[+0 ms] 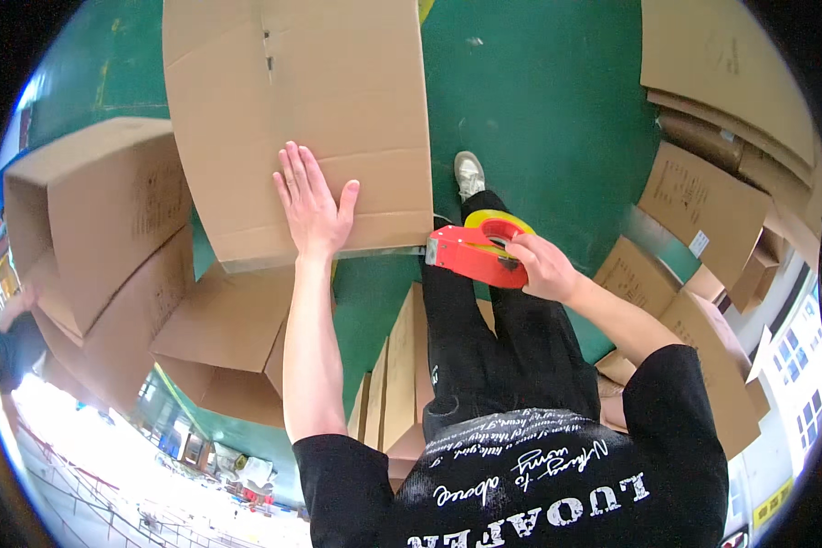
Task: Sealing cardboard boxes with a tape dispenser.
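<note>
A large brown cardboard box (356,100) fills the upper middle of the head view, with two small dark marks or slots on its surface. My left hand (316,201) lies flat on it near the close edge, fingers stretched out and holding nothing. In my right hand (544,267) is a red tape dispenser (475,260) with a yellow-rimmed roll on it. The dispenser's front end is at the box's near right corner; whether it touches the cardboard I cannot tell. A strip of tape (338,256) seems to run along the box's near edge.
Open cardboard boxes (110,201) stand at the left, and another open box (228,338) is below them. Flattened and stacked cardboard (712,201) leans along the right side. The floor (539,100) is green. Folded cardboard (397,365) stands beside my legs. Part of another person (18,338) shows at the far left.
</note>
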`<state>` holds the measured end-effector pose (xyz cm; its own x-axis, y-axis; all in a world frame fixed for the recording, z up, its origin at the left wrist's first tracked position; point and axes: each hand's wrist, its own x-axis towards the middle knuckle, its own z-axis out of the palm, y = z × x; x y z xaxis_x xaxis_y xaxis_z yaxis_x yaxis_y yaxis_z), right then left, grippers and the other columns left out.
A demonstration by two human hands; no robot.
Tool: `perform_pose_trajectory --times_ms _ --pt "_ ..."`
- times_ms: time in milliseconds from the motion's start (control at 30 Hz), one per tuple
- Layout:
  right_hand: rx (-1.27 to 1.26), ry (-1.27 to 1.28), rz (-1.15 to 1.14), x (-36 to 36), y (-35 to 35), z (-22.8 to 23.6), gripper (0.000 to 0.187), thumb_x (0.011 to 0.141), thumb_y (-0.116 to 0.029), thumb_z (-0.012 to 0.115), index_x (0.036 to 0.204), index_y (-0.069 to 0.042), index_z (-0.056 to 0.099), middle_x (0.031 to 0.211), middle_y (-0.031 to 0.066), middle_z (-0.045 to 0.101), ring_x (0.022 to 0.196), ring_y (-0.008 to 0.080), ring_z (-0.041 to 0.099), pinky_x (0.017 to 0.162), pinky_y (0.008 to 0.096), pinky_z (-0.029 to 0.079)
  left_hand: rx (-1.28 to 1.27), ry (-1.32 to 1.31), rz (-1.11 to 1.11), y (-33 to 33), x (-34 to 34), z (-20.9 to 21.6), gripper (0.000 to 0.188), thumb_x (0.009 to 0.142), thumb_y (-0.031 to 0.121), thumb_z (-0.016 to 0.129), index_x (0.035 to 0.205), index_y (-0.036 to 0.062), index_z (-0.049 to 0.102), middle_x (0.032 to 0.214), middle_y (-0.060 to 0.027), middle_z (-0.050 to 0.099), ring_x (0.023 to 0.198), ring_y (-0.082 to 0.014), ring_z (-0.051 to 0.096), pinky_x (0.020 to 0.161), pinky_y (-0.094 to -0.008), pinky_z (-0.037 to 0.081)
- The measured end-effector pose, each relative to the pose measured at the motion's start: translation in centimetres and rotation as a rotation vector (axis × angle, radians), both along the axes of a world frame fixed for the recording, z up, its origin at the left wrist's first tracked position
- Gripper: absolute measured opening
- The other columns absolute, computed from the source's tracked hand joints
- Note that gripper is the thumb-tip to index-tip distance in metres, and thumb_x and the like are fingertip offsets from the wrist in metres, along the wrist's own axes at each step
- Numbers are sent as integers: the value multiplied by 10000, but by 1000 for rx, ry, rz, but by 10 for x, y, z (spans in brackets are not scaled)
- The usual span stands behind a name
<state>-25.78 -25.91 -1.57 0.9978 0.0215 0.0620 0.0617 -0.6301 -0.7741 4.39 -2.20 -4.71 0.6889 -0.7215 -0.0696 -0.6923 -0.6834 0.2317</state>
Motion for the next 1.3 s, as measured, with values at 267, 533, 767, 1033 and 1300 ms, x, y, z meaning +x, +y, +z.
perform_pose_trajectory --times_ms 267,533,767,1033,1300 --pt "5 -60 -12 6 -2 -1 602 576 -11 759 1117 12 497 936 182 609 828 373 633 742 438 533 15 13 0 1 3 3 861 961 543 421 1514 -41 115 1598 -206 88 1490 -337 50 1190 -505 51" --pt "7 -44 -17 5 -4 0 493 609 -17 706 1069 7 530 939 157 615 868 337 639 776 411 544 26 8 0 1 6 1 877 948 548 442 1511 -44 125 1597 -203 97 1488 -341 61 1188 -509 58" --pt "-19 24 -29 -7 -19 2 518 612 -52 737 1088 -10 537 953 159 607 881 341 638 770 412 539 16 14 16 4 6 1 889 935 544 467 1508 -48 134 1594 -204 109 1487 -346 65 1190 -504 53" --pt "-84 67 -29 -33 -40 -2 530 630 -20 732 1115 -10 517 979 178 609 883 361 636 770 423 535 -17 -14 14 1 4 3 875 935 526 483 1511 -38 145 1594 -200 123 1486 -341 82 1194 -493 57" --pt "-39 126 -102 -16 -26 -7 554 624 15 700 1142 -16 509 1036 176 602 974 378 615 839 433 521 -111 -128 -39 0 -3 11 790 914 386 586 1488 -26 232 1561 -187 239 1463 -342 193 1186 -509 114"
